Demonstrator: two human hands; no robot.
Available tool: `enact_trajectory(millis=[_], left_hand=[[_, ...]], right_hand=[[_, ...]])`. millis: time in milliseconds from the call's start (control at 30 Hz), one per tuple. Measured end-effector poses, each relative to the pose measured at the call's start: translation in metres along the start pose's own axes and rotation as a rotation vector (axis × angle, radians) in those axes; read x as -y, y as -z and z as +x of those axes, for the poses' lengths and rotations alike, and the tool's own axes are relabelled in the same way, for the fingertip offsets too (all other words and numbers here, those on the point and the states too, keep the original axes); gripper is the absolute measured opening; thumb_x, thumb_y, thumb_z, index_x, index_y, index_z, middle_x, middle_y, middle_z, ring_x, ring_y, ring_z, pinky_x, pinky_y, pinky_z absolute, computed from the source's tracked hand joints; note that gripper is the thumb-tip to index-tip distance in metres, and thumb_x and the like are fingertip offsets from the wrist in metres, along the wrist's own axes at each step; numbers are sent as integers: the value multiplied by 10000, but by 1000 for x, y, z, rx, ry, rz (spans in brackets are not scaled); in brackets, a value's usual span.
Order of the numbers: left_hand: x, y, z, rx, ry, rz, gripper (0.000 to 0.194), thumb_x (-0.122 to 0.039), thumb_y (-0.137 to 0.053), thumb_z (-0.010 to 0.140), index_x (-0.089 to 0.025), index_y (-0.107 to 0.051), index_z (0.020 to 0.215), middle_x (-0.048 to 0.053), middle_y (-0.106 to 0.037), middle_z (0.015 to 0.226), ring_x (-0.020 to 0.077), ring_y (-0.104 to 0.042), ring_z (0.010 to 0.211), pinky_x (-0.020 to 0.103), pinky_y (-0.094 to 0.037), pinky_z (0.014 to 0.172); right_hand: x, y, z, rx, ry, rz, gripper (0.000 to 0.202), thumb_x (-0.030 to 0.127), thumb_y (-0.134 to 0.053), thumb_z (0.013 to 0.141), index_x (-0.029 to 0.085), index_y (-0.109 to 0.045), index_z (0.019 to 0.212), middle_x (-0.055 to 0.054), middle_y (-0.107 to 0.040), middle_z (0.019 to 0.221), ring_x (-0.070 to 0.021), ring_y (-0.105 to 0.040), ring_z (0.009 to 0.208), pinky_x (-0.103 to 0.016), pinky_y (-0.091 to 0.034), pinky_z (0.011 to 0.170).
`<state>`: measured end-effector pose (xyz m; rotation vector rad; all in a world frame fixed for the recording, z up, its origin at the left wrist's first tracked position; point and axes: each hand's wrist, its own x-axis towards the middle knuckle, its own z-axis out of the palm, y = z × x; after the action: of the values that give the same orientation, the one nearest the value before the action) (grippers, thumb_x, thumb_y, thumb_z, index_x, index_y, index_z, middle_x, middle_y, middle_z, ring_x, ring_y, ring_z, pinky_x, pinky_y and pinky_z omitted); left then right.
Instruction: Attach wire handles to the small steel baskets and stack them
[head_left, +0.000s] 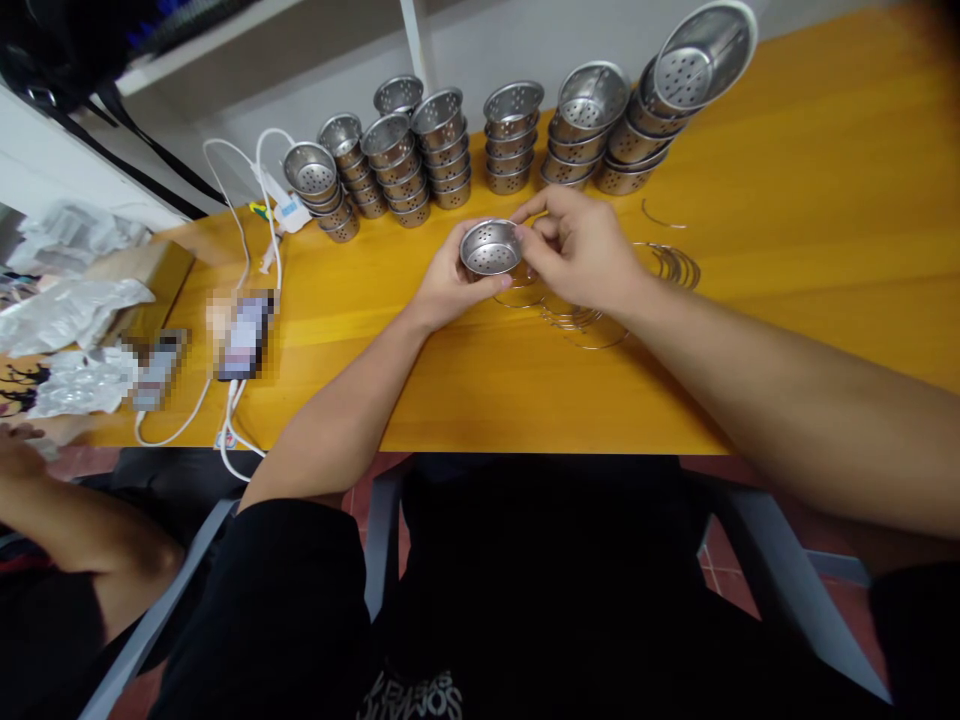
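Observation:
A small perforated steel cup (491, 248) is tilted so that its open mouth faces me, a little above the table. My left hand (450, 275) wraps around its left side and underside, with the thumb along the lower edge. At the right of the rim, my right hand (574, 240) is closed in a pinch, thumb and fingertips touching the cup. Whether a thin wire is also between those fingertips is too small to tell. Beneath and beside my right hand, several thin curved metal wires (581, 320) lie on the yellow table (465, 400).
Stacks of similar perforated cups (511, 140) line the table's back edge. More curved wires (679, 265) lie at right. On the left are a phone (246, 335), white cables (279, 240), a cardboard box (161, 290) and plastic bags (75, 310). Another person's arm (75, 530) is at far left.

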<state>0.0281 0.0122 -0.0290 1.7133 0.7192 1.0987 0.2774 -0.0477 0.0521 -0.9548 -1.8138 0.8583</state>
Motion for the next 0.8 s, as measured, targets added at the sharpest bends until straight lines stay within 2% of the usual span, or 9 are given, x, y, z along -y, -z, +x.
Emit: enact_trajectory(millis=[167,300,533,800], left_hand=[[1,-7,1,7,-1,33,1209,-878,-1181,748,-255,-701,1666,177,-779,1632,413,-769,1618,687,-618,1476],[7,-5,-3,40,7,44,1199,-882,-1155,790,-224,-667,1666,174,-766,1603,411,-787,1600,688,-626,1465],[28,1,0,56,-34,62,1153,-843,-1129,850,-244,-644,1708,178,-752,1631,424,-753,1655,680,-624,1475],[37,0,1,43,-96,103,1169,-823,-1118,855,-222,-628,1729,178,-755,1626,409,-791,1594,649,-639,1448]], right_hand=[[-7,8,4,-70,39,-116,592,958,-872,1127,385,-732,1079,-6,-605,696,-293,-537,701,-511,-488,662],[-8,13,5,-54,58,-170,543,859,-920,1162,364,-744,1021,-12,-606,702,-284,-575,716,-534,-550,748],[-8,9,3,-55,30,-179,512,881,-889,1150,398,-752,1049,-25,-602,676,-342,-639,759,-590,-614,773],[-5,9,3,-48,2,-163,481,799,-935,1157,391,-740,995,-20,-587,682,-323,-607,721,-615,-603,825]])
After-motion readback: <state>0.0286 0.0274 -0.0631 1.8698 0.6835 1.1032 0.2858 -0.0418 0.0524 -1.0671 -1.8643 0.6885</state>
